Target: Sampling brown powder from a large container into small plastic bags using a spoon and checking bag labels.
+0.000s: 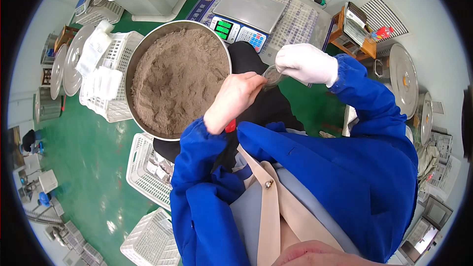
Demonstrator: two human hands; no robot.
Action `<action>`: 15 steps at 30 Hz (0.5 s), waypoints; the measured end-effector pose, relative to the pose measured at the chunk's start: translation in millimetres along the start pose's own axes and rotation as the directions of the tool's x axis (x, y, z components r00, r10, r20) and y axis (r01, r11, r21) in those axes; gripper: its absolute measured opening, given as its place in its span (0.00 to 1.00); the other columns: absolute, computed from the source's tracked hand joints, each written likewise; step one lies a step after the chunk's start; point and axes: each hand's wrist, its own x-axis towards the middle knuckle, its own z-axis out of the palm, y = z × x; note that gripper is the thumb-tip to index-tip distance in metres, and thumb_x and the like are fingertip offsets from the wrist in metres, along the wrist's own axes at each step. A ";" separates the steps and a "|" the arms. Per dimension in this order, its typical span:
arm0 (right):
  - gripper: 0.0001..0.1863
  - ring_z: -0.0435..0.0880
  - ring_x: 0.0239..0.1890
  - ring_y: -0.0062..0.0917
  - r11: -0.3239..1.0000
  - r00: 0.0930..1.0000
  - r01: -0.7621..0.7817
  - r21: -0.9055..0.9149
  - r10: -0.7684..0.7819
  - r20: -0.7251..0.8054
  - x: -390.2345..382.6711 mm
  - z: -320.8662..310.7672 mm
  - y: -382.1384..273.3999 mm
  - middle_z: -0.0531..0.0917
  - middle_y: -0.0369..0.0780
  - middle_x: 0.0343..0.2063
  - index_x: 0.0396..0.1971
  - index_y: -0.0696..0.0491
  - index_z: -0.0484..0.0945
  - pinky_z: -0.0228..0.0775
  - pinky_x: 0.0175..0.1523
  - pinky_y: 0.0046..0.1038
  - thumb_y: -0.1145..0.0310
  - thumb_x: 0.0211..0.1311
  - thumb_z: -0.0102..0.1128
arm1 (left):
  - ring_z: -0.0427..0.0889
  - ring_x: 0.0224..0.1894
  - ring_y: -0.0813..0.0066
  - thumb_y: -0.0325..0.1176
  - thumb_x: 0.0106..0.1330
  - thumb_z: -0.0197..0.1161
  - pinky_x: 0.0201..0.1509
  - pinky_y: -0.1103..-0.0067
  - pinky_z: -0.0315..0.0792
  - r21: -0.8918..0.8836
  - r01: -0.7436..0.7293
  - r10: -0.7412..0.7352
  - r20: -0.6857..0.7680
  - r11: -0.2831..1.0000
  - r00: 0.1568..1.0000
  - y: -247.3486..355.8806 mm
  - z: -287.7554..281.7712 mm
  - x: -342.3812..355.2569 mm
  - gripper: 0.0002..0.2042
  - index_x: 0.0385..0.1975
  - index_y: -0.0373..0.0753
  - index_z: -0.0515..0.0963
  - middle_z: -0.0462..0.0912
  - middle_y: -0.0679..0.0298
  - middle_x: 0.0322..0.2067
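Between my hands is a small clear plastic bag (272,75) with a little brownish matter inside, though its exact kind is hard to make out. My bare left hand (236,97) pinches its near left edge. My right hand (308,64), in a white glove, grips the other side with bent fingers. Left of my hands stands a large round metal basin (129,88), heaped with grey-brown powder (177,79). Part of a small red object (230,126) shows beside my left wrist, mostly hidden.
Ahead, a digital scale (249,10) with a metal plate rests on a patterned table cover (300,24). White plastic crates (150,241) stand on the green floor (93,167) to the left. At right are a wooden shelf (368,48) and large lidded metal pots (403,76).
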 end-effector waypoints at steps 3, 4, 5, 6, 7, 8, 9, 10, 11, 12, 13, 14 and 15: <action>0.09 0.82 0.42 0.39 0.982 0.962 0.180 -0.055 -0.188 -0.197 5.5 -32.2 -31.7 0.81 0.42 0.38 0.34 0.53 0.78 0.75 0.50 0.33 0.72 0.52 0.64 | 0.80 0.28 0.51 0.25 0.57 0.63 0.32 0.65 0.75 0.016 -0.024 0.023 0.078 1.000 0.997 25.0 -34.1 8.8 0.02 0.29 0.35 0.79 0.78 0.56 0.24; 0.10 0.82 0.47 0.37 0.980 0.967 0.194 0.043 -0.184 -0.175 7.0 -46.1 -44.4 0.82 0.44 0.43 0.40 0.55 0.79 0.72 0.57 0.34 0.73 0.58 0.62 | 0.80 0.28 0.51 0.25 0.57 0.63 0.32 0.65 0.75 0.016 -0.014 0.013 0.077 1.000 0.997 19.7 -31.7 5.8 0.02 0.29 0.35 0.79 0.78 0.56 0.24; 0.11 0.82 0.48 0.35 0.893 0.984 0.173 0.416 -0.170 -0.044 9.6 -58.5 -52.1 0.82 0.44 0.44 0.43 0.56 0.79 0.72 0.59 0.34 0.73 0.60 0.60 | 0.81 0.28 0.52 0.24 0.55 0.64 0.32 0.65 0.76 0.019 -0.046 0.043 0.141 0.999 0.989 8.2 -25.5 5.1 0.04 0.30 0.35 0.80 0.79 0.55 0.25; 0.12 0.82 0.49 0.33 0.682 0.974 0.086 0.726 -0.210 0.082 13.5 -64.3 -55.1 0.83 0.45 0.45 0.46 0.57 0.79 0.71 0.60 0.34 0.74 0.63 0.59 | 0.81 0.29 0.52 0.24 0.53 0.65 0.32 0.66 0.76 0.026 -0.074 0.067 0.204 0.997 0.977 1.7 -23.7 3.7 0.06 0.31 0.36 0.80 0.79 0.55 0.26; 0.12 0.82 0.49 0.33 0.683 0.977 0.085 0.725 -0.201 0.074 15.2 -61.1 -43.4 0.83 0.45 0.45 0.46 0.57 0.79 0.71 0.60 0.34 0.74 0.63 0.59 | 0.81 0.29 0.52 0.24 0.51 0.65 0.33 0.66 0.76 0.031 -0.058 0.050 0.222 0.998 0.974 6.5 -20.3 5.6 0.07 0.31 0.35 0.80 0.79 0.55 0.26; 0.14 0.83 0.49 0.32 0.843 0.973 -0.056 0.534 -0.073 0.217 20.7 -53.4 -18.1 0.84 0.44 0.45 0.48 0.57 0.79 0.72 0.58 0.33 0.68 0.66 0.56 | 0.81 0.30 0.52 0.23 0.53 0.64 0.33 0.66 0.76 -0.036 -0.067 0.073 0.199 0.997 0.977 1.0 -12.2 4.8 0.06 0.31 0.34 0.80 0.80 0.55 0.26; 0.18 0.83 0.49 0.30 0.933 0.942 -0.195 0.304 0.091 0.322 24.2 -42.2 6.0 0.85 0.43 0.46 0.51 0.58 0.79 0.72 0.57 0.31 0.63 0.68 0.53 | 0.81 0.30 0.52 0.23 0.53 0.64 0.33 0.66 0.76 -0.014 -0.061 0.062 0.193 0.998 0.979 0.7 -11.4 3.3 0.06 0.31 0.34 0.80 0.79 0.55 0.26; 0.21 0.84 0.49 0.29 0.953 0.883 -0.300 0.043 0.261 0.390 28.8 -40.1 14.1 0.85 0.42 0.46 0.53 0.59 0.78 0.73 0.55 0.30 0.58 0.71 0.50 | 0.81 0.30 0.52 0.23 0.54 0.64 0.33 0.66 0.76 0.015 -0.047 0.044 0.172 0.999 0.984 1.6 -11.5 1.2 0.05 0.31 0.34 0.80 0.79 0.55 0.26; 0.21 0.84 0.49 0.29 0.952 0.884 -0.302 0.044 0.262 0.386 25.8 -39.3 16.5 0.85 0.42 0.46 0.53 0.59 0.78 0.73 0.55 0.30 0.58 0.71 0.50 | 0.81 0.30 0.52 0.23 0.54 0.64 0.33 0.66 0.76 0.017 -0.050 0.046 0.175 0.999 0.983 0.2 -11.6 -1.1 0.05 0.31 0.34 0.80 0.79 0.55 0.26; 0.21 0.85 0.47 0.30 0.936 0.924 -0.353 -0.003 0.349 0.156 26.8 -42.4 11.8 0.86 0.43 0.43 0.51 0.57 0.79 0.74 0.53 0.31 0.58 0.69 0.51 | 0.81 0.30 0.52 0.23 0.54 0.64 0.33 0.66 0.76 0.016 -0.055 0.052 0.163 0.998 0.985 -3.3 -13.2 -6.0 0.05 0.31 0.34 0.80 0.80 0.55 0.26; 0.20 0.85 0.45 0.32 0.918 0.917 -0.395 -0.047 0.391 -0.082 27.3 -54.9 10.7 0.86 0.43 0.40 0.49 0.55 0.81 0.74 0.51 0.32 0.58 0.67 0.52 | 0.81 0.30 0.52 0.23 0.55 0.64 0.33 0.66 0.76 0.025 -0.054 0.050 0.131 0.998 0.990 -4.7 -11.0 -2.1 0.05 0.31 0.34 0.80 0.80 0.55 0.26; 0.14 0.84 0.45 0.35 0.845 0.987 -0.124 0.520 0.050 0.153 33.0 -77.9 -25.0 0.85 0.47 0.41 0.43 0.60 0.81 0.73 0.53 0.35 0.67 0.65 0.55 | 0.81 0.30 0.52 0.23 0.55 0.64 0.33 0.66 0.76 0.032 -0.035 0.031 0.126 0.999 0.992 -3.6 -10.9 -4.4 0.05 0.31 0.34 0.80 0.80 0.55 0.26; 0.14 0.84 0.45 0.35 0.839 0.987 -0.138 0.527 0.072 0.143 31.8 -68.3 -22.8 0.85 0.47 0.41 0.43 0.60 0.81 0.73 0.53 0.35 0.67 0.65 0.55 | 0.81 0.30 0.52 0.23 0.55 0.64 0.33 0.66 0.76 0.023 -0.041 0.037 0.161 0.999 0.986 1.2 -11.2 -2.1 0.05 0.31 0.34 0.80 0.80 0.55 0.26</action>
